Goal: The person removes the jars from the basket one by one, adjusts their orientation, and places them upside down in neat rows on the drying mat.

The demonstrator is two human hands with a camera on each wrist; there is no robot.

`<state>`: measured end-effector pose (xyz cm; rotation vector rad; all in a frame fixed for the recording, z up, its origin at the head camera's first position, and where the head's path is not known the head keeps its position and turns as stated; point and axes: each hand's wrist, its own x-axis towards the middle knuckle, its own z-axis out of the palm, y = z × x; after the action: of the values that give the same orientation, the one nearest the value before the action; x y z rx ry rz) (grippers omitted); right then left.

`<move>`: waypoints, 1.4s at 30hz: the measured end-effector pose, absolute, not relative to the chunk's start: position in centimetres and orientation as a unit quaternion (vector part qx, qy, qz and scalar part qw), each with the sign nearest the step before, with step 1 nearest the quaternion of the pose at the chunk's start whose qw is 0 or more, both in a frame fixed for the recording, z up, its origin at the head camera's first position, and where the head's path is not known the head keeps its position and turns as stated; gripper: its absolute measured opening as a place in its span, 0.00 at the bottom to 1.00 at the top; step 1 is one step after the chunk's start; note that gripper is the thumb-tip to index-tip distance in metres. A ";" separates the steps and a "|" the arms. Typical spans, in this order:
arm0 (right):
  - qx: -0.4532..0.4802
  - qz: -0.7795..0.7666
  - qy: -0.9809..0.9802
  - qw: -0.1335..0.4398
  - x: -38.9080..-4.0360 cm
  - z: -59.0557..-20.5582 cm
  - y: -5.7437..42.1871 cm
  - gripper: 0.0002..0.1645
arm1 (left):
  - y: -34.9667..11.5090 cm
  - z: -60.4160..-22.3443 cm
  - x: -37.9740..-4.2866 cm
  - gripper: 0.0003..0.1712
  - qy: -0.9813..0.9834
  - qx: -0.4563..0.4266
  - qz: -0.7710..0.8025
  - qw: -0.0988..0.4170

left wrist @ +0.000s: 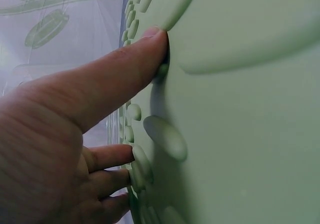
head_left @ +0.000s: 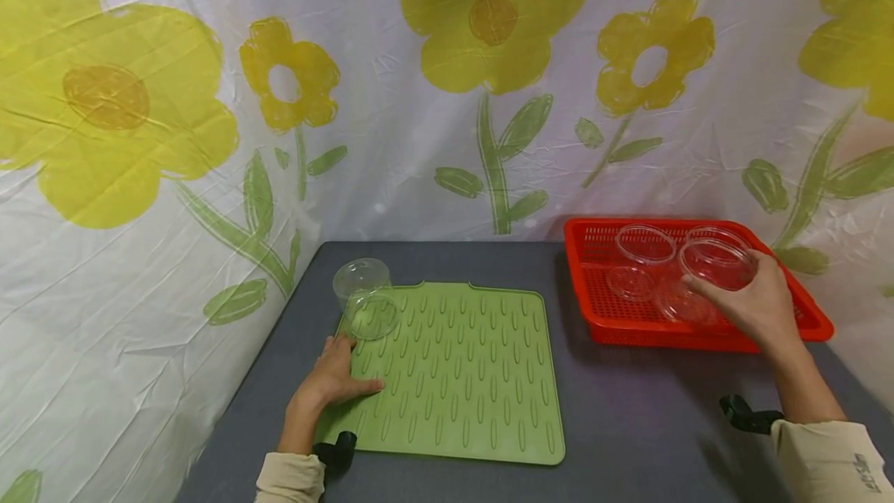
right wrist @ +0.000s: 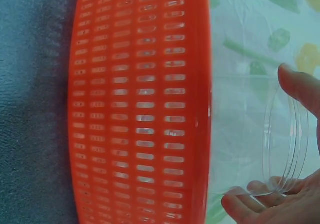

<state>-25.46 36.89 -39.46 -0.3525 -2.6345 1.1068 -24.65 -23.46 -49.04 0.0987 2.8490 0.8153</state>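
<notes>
My right hand (head_left: 757, 305) grips a clear round plastic tub (head_left: 718, 282) near its rim, over the red basket (head_left: 656, 334). In the right wrist view, thumb and fingers stand on opposite sides of the tub's rim (right wrist: 285, 139), above the basket's slotted wall (right wrist: 130, 103). Other clear tubs (head_left: 631, 283) are in the basket. My left hand (head_left: 335, 379) rests on the left edge of the green ridged mat (head_left: 461, 394), thumb spread apart from the fingers. In the left wrist view, the thumb tip touches the mat (left wrist: 240, 134).
Another clear tub (head_left: 362, 282) stands at the mat's far left corner, just beyond my left fingers. Mat and basket both lie on a dark grey table (head_left: 601, 425). A white curtain (head_left: 377, 177) printed with yellow flowers hangs behind and along the sides.
</notes>
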 end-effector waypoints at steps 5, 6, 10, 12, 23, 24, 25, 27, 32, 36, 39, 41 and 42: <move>-0.121 0.378 -0.908 0.131 -25.5 -38.9 36.6 0.66 | -23.5 -49.2 -24.7 0.61 0.957 0.034 0.273 0.088; -0.121 0.376 -0.909 0.131 -25.5 -38.8 36.6 0.66 | -23.5 -49.2 -24.7 0.60 0.957 0.034 0.273 0.088; -0.116 0.371 -0.912 0.131 -25.5 -38.4 36.5 0.66 | -23.4 -48.9 -24.6 0.60 0.957 0.033 0.274 0.090; -0.114 0.370 -0.912 0.133 -25.5 -38.1 36.4 0.66 | -23.4 -48.8 -24.6 0.60 0.956 0.032 0.276 0.090; -0.097 0.371 -0.913 0.139 -25.4 -37.4 35.8 0.67 | -23.5 -49.1 -24.6 0.60 0.957 0.027 0.276 0.089; -0.096 0.371 -0.913 0.140 -25.4 -37.4 35.7 0.67 | -23.5 -49.1 -24.6 0.60 0.957 0.027 0.276 0.089; -0.095 0.370 -0.913 0.140 -25.4 -37.4 35.7 0.67 | -23.5 -49.0 -24.6 0.60 0.957 0.027 0.276 0.088; -0.092 0.371 -0.913 0.142 -25.3 -37.3 35.5 0.68 | -23.5 -49.0 -24.6 0.60 0.956 0.027 0.277 0.090; -0.079 0.374 -0.913 0.146 -25.1 -37.0 35.4 0.68 | -23.5 -48.9 -24.7 0.61 0.956 0.027 0.277 0.091; -0.067 0.376 -0.912 0.153 -25.1 -36.7 35.0 0.67 | -23.5 -48.9 -24.7 0.61 0.957 0.027 0.275 0.091; -0.058 0.376 -0.911 0.159 -24.9 -36.3 34.7 0.66 | -23.4 -48.8 -24.6 0.61 0.957 0.026 0.276 0.091; -0.054 0.377 -0.911 0.159 -24.8 -36.0 34.4 0.66 | -23.4 -48.8 -24.6 0.61 0.957 0.025 0.275 0.093; -0.052 0.378 -0.911 0.159 -24.7 -35.9 34.3 0.66 | -23.4 -48.8 -24.6 0.61 0.957 0.025 0.274 0.093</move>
<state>-24.73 34.31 -35.88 -0.1482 -2.6036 1.0809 -24.56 -23.41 -48.79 0.0733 2.8390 0.8142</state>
